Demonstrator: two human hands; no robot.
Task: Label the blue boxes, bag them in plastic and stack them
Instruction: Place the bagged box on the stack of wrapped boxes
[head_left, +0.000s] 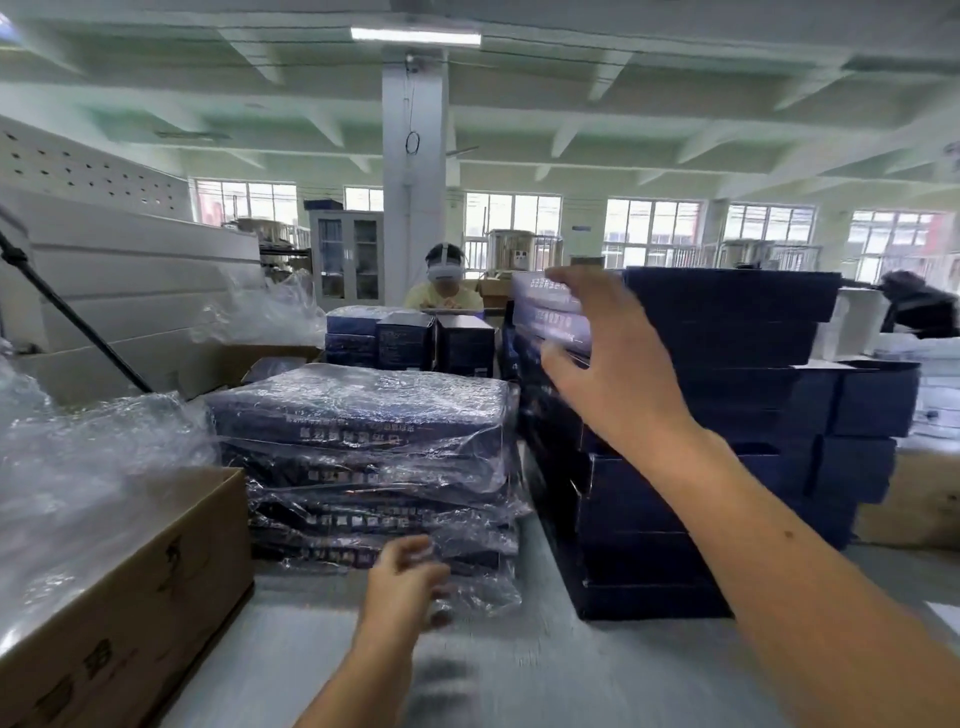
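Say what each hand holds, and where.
Right hand: nothing, open near the bare stack's top. Left hand: at the bagged stack's base, blurred; cannot tell.

Bagged blue boxes (363, 457) stacked flat on desk (519, 670), plastic crinkled; unbagged blue boxes (727, 364) stacked taller, just right of them.

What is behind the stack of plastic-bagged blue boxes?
Behind the bagged stack stand several smaller dark blue boxes, and farther back is a person in a yellow shirt. The stack covers the bottoms of those boxes, so what they rest on cannot be seen.
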